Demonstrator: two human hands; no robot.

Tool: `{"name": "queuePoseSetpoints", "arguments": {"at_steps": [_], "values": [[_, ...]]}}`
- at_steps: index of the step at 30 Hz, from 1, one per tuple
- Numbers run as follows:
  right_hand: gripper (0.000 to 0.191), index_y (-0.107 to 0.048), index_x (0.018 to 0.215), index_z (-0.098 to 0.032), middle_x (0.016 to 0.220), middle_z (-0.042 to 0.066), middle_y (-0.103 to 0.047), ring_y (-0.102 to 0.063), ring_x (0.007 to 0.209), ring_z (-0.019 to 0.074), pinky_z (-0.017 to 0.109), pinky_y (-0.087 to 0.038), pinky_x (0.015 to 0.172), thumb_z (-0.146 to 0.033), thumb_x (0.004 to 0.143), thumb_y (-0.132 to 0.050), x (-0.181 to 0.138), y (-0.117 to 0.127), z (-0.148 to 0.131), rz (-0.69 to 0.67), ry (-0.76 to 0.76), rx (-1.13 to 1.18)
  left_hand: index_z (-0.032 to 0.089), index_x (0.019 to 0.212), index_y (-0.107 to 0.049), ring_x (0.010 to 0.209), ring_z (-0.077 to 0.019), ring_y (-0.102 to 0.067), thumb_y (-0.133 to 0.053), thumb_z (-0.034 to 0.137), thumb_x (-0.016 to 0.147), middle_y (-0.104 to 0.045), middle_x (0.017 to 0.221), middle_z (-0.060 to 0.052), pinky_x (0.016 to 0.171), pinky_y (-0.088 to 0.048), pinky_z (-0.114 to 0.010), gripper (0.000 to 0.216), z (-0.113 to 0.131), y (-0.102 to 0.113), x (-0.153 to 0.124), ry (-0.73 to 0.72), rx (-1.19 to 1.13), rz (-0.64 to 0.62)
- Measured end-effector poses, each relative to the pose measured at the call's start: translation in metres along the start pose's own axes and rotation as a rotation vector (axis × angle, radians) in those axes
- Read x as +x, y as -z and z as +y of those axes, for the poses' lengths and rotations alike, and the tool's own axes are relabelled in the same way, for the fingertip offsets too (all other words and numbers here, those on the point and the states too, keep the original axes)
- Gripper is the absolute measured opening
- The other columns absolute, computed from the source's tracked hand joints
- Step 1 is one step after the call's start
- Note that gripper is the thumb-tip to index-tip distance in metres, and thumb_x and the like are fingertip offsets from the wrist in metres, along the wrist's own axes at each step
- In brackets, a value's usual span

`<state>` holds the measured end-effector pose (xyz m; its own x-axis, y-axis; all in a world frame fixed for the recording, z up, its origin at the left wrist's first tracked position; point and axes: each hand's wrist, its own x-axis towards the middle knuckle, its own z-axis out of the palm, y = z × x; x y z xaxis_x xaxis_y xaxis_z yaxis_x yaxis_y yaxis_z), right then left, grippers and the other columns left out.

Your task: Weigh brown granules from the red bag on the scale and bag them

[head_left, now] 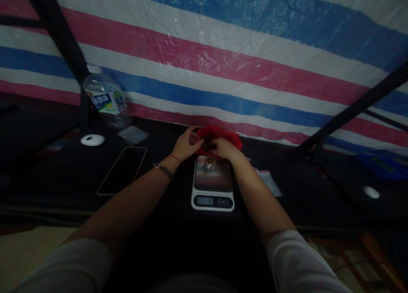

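A small clear plastic cup [194, 137] sits between the fingers and thumb of my left hand [185, 145], at the left rim of a red plastic bag [235, 139]. Dark small pieces lie inside the bag; their kind is too dim to tell. My right hand [224, 148] reaches into the bag from the right, its fingertips bent together among the pieces. Just below both hands stands a white kitchen scale [213, 185] with a metal plate and a lit display. On its plate rests a little cup [209, 162] with brownish contents.
To the left lie a phone [123, 170], a clear plastic packet [134, 134] and a white oval device [92, 140]. An empty labelled bottle [110, 100] leans by a dark frame post. Plastic bags [270, 183] lie beside my right forearm. Striped sheeting [223, 68] hangs behind the black table.
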<state>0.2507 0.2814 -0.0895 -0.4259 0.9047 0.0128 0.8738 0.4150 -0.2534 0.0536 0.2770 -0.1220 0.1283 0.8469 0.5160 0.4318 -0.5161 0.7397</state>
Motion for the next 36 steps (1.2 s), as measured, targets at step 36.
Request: {"name": "queuePoseSetpoints", "arguments": {"at_steps": [36], "values": [[0.027,-0.075,0.097,-0.022,0.098,0.005,-0.073,-0.067,0.089,0.0185,0.022,-0.046,0.078,-0.011,0.075,-0.062,0.012,-0.006,0.019,-0.034,-0.094,-0.092,0.019,0.116,-0.059,0.090,-0.0208,-0.067,-0.060,0.038,0.078,-0.070,0.100,-0.007,0.079,-0.051,-0.027,0.042,-0.007,0.001,0.002,0.130,0.212,-0.160]]}}
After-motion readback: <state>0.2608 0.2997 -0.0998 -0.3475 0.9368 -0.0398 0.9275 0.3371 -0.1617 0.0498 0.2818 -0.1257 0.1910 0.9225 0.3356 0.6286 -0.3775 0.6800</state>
